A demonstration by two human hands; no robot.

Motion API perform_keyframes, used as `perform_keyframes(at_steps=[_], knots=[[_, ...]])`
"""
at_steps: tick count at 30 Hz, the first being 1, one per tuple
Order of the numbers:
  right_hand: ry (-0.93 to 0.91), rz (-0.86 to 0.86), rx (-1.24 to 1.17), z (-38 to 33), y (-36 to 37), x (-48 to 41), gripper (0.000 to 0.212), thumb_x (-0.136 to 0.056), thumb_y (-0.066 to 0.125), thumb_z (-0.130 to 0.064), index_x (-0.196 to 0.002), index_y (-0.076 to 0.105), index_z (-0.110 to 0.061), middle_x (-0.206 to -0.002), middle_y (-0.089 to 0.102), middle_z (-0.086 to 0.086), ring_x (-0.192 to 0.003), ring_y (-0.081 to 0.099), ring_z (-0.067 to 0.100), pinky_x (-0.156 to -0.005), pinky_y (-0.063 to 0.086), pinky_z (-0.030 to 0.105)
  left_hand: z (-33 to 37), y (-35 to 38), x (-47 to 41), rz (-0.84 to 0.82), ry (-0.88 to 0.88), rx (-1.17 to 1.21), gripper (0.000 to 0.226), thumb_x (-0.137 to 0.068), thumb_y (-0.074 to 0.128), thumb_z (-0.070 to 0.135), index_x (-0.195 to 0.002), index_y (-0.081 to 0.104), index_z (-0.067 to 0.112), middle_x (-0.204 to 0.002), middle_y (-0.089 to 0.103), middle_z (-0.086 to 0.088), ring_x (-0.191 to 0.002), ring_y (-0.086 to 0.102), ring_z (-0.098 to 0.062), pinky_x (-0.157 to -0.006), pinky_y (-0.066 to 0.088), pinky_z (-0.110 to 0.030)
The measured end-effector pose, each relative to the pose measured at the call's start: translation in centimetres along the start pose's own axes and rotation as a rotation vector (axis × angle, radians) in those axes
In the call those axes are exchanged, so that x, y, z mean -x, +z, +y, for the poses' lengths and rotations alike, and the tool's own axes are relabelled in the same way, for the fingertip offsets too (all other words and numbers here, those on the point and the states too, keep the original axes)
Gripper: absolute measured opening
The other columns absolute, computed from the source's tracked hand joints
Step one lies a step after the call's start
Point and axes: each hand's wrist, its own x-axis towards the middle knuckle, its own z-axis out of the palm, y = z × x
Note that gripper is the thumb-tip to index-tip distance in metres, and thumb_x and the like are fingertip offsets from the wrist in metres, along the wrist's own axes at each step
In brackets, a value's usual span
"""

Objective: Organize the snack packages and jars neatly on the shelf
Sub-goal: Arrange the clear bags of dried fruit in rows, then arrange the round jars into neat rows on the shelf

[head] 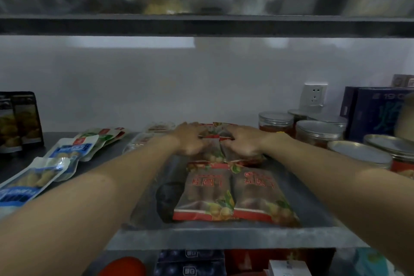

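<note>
On a grey metal shelf, blue-and-white pouches lie in a loose row at the left. At the centre, the left hand and right hand each curl their fingers onto the rear red packets, which lie just behind two front red packets set flat side by side. To the right stand silver-lidded jars, with a dark blue box behind them.
</note>
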Motion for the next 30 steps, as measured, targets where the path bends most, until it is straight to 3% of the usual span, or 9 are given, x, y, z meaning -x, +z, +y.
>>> perform_keyframes(at_steps=[4,6,10,13,18,21,24,28,30], knots=[[0.049,-0.046,0.071,0.4,0.0,-3.6,0.073,-0.089,0.04,-0.067,-0.149,0.031,-0.027,-0.155,0.034,0.005,-0.136,0.038,0.029,-0.112,0.033,0.042,-2.2,1.2,-3.9,-0.024,-0.021,-0.032,0.073,-0.089,0.034,0.067,-0.152,0.019,0.032,-0.161,0.013,-0.004,-0.147,0.009,-0.028,-0.12,0.011,-0.045],[0.061,-0.048,0.081,0.8,0.2,-5.0,0.086,-0.077,0.037,-0.081,-0.148,0.034,-0.031,-0.153,0.037,0.004,-0.132,0.042,0.028,-0.11,0.036,0.044,-3.1,1.5,-5.3,-0.005,-0.032,-0.026,0.084,-0.08,0.033,0.08,-0.15,0.022,0.036,-0.159,0.019,-0.002,-0.145,0.017,-0.029,-0.118,0.018,-0.046],[0.032,-0.071,-0.022,1.7,0.9,-6.5,0.084,-0.075,0.042,-0.077,-0.147,0.031,-0.035,-0.151,0.04,-0.004,-0.13,0.044,0.024,-0.109,0.036,0.042,-4.4,2.3,-7.7,0.027,-0.017,0.0,0.106,-0.055,0.028,0.101,-0.144,0.027,0.043,-0.146,0.039,0.002,-0.132,0.039,-0.03,-0.106,0.036,-0.048],[0.108,-0.084,-0.015,2.7,1.7,-7.0,0.099,-0.071,0.037,-0.085,-0.153,0.018,-0.032,-0.16,0.021,0.0,-0.143,0.026,0.026,-0.115,0.026,0.044,-4.3,2.3,-7.6,-0.03,0.016,0.063,0.104,-0.061,0.035,0.094,-0.148,0.021,0.039,-0.151,0.029,-0.002,-0.134,0.035,-0.031,-0.11,0.033,-0.047],[0.118,-0.062,0.039,3.4,2.3,-7.1,0.087,-0.082,0.033,-0.079,-0.154,0.015,-0.032,-0.162,0.012,0.003,-0.147,0.015,0.029,-0.118,0.019,0.044,-4.5,2.7,-7.3,-0.049,0.058,0.091,0.08,-0.081,0.038,0.077,-0.148,0.026,0.035,-0.155,0.024,-0.002,-0.138,0.03,-0.027,-0.114,0.026,-0.039],[0.119,-0.074,0.048,3.6,2.4,-7.2,0.087,-0.083,0.031,-0.079,-0.154,0.014,-0.032,-0.163,0.009,0.003,-0.148,0.012,0.029,-0.119,0.016,0.045,-4.6,2.8,-7.2,-0.053,0.065,0.072,0.078,-0.081,0.034,0.079,-0.147,0.029,0.038,-0.155,0.025,-0.002,-0.138,0.03,-0.027,-0.114,0.025,-0.043],[0.118,-0.072,0.053,3.5,2.3,-7.1,0.09,-0.081,0.031,-0.081,-0.154,0.014,-0.031,-0.162,0.011,0.002,-0.147,0.014,0.029,-0.118,0.018,0.045,-4.4,2.4,-7.1,-0.062,0.069,0.05,0.083,-0.076,0.031,0.083,-0.146,0.029,0.039,-0.155,0.026,0.0,-0.137,0.031,-0.027,-0.113,0.027,-0.045],[0.067,0.047,0.015,2.4,0.5,-5.8,0.088,-0.083,0.047,-0.072,-0.153,0.018,-0.027,-0.157,0.027,0.005,-0.141,0.03,0.028,-0.114,0.029,0.041,-3.8,1.1,-7.3,0.029,0.099,-0.013,0.089,-0.067,0.032,0.089,-0.139,0.039,0.038,-0.145,0.041,0.002,-0.129,0.041,-0.024,-0.103,0.039,-0.044],[0.016,0.147,0.041,1.8,-1.3,-4.6,0.081,-0.088,0.051,-0.061,-0.153,0.019,-0.025,-0.158,0.026,0.005,-0.142,0.029,0.025,-0.115,0.028,0.039,-3.2,0.3,-6.9,0.143,0.121,0.027,0.072,-0.079,0.046,0.071,-0.139,0.04,0.033,-0.145,0.04,0.002,-0.131,0.041,-0.023,-0.105,0.038,-0.04]])
